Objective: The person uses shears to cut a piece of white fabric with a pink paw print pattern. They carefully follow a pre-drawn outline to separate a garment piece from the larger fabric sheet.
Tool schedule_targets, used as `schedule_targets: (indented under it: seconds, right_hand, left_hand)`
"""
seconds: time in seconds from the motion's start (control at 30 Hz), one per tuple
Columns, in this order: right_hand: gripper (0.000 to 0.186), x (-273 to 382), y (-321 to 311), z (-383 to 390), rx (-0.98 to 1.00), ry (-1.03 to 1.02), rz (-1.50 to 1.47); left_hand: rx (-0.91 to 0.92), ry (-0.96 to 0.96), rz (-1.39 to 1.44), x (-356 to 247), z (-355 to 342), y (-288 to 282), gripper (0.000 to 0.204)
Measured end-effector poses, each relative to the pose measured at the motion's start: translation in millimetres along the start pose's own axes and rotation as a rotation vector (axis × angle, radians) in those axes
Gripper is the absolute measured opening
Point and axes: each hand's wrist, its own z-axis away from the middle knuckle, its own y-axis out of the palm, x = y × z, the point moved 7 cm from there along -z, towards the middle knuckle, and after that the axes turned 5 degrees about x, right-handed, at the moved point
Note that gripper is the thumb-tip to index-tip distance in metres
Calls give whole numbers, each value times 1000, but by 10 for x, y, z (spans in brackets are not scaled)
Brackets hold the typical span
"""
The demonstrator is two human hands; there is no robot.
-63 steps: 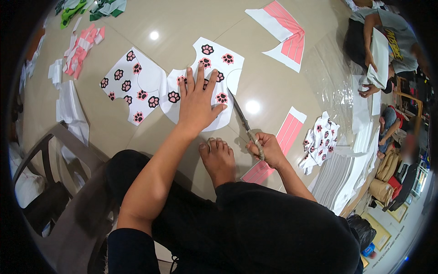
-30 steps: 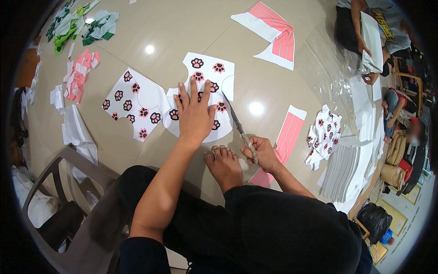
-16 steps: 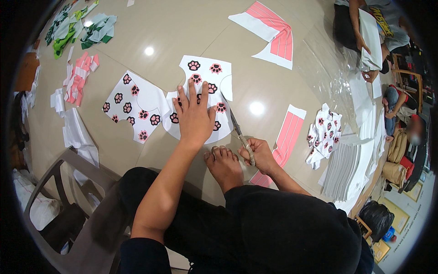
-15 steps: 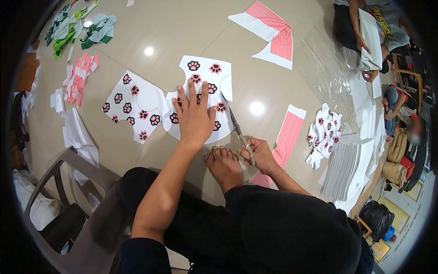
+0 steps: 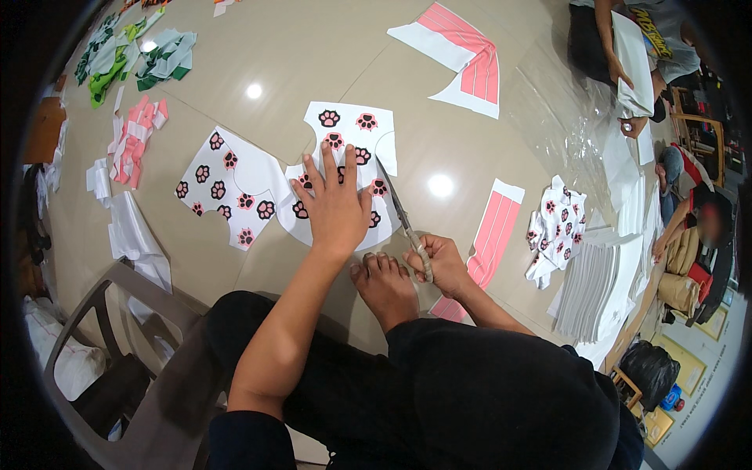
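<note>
My left hand [image 5: 338, 210] lies flat with fingers spread on a white fabric piece [image 5: 345, 114] printed with black and pink paw prints. My right hand [image 5: 442, 262] grips the handles of a pair of scissors [image 5: 402, 215]. Their long blade lies along the right side of that piece, its tip near a curved line on the cloth. I cannot tell how far apart the blades are. To the left lies another paw-print piece [image 5: 227, 186], its edge meeting the first. My bare foot [image 5: 388, 291] rests on the floor just below the cloth.
Pink striped pieces [image 5: 495, 227] and a bunched paw-print cloth [image 5: 558, 229] lie to the right, beside a tall white stack [image 5: 599, 286]. Pink scraps [image 5: 135, 141] and green scraps [image 5: 168, 56] lie at left. A grey chair [image 5: 149, 345] stands near left. Other people sit at right.
The view has shifted slightly, so the cloth sits a little lower in the picture. My hands and the scissors hold nearly the same pose. A person at far right has stretched an arm out.
</note>
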Motion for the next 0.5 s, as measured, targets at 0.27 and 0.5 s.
schedule_targets:
  seconds: [0.27,0.5]
  right_hand:
    - [15,7,26,6,-8,-8,8]
    - [15,42,73,18,0,-35,-22]
  left_hand:
    - [-84,86,111,130,-132,-59,76]
    - [-42,72,133,133,-108,-61,76]
